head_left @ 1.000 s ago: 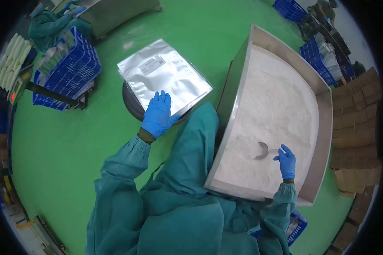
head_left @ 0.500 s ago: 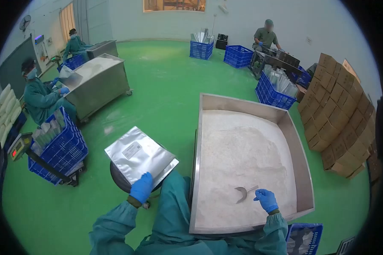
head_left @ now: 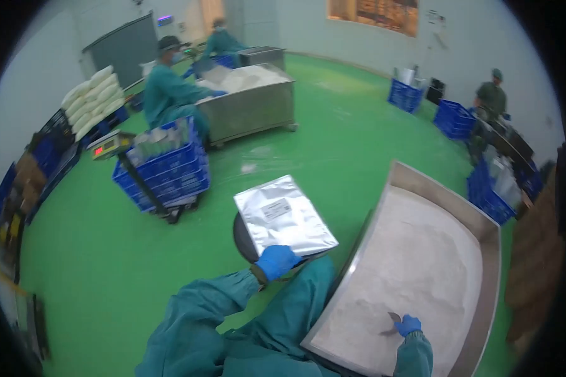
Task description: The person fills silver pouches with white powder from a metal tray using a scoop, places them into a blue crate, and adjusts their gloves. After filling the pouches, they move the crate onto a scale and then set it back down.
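Observation:
My left hand [head_left: 278, 261], in a blue glove, is closed on the near edge of a silver foil bag [head_left: 286, 217] with a white label. The bag lies on a round black stool [head_left: 242, 239] beside my knee. My right hand [head_left: 408, 325], also gloved in blue, is closed around the handle of a metal scoop [head_left: 393, 320]. The scoop's curved blade is at the surface of the white powder [head_left: 415, 251], which fills a large steel bin [head_left: 352, 267] in front of me on the right.
Co-workers sit at a second steel bin [head_left: 251, 113] at upper left and at a bench upper right. A blue crate [head_left: 170, 169] stands beside a scale display [head_left: 110, 146]. White sacks [head_left: 94, 103] and brown cartons [head_left: 538, 270] line the sides.
The view has turned left, so the room appears shifted right. My right hand has brought the scoop closer to the bin's near side. My left hand still holds the bag's edge.

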The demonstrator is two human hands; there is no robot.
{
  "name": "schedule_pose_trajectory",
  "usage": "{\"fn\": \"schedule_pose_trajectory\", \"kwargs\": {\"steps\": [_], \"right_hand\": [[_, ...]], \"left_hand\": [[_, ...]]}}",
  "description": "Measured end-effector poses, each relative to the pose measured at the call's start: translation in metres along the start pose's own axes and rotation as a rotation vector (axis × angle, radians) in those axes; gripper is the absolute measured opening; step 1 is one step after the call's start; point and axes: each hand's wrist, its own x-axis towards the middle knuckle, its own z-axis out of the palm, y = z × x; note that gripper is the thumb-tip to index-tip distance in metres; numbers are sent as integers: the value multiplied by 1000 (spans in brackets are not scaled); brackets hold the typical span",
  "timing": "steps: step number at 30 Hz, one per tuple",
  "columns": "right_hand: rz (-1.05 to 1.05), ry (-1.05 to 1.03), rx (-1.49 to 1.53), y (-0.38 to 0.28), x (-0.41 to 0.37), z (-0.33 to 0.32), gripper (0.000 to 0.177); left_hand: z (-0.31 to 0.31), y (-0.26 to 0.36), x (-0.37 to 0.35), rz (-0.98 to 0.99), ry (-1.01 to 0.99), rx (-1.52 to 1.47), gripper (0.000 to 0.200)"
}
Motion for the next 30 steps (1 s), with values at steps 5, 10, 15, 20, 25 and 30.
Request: {"fn": "schedule_pose_trajectory", "kwargs": {"steps": [5,10,15,20,25,30], "right_hand": [[-62,-25,-185,-4,8,25,52],[-114,354,-294,83,5,-9,15],[121,512,-121,170,52,-26,35],[-433,276,-351,48,129,110,19],[-217,90,16,-16,54,86,25],[-168,166,260,15,-40,14,33]], "left_hand": [[32,-13,-3,8,76,-145,24],[16,-16,8,-127,123,-215,26],[22,-24,25,-68,122,-279,28],[23,-11,26,-36,108,-286,24],[53,-12,12,-82,158,-331,25],[31,-46,28,24,118,-189,23]]}}
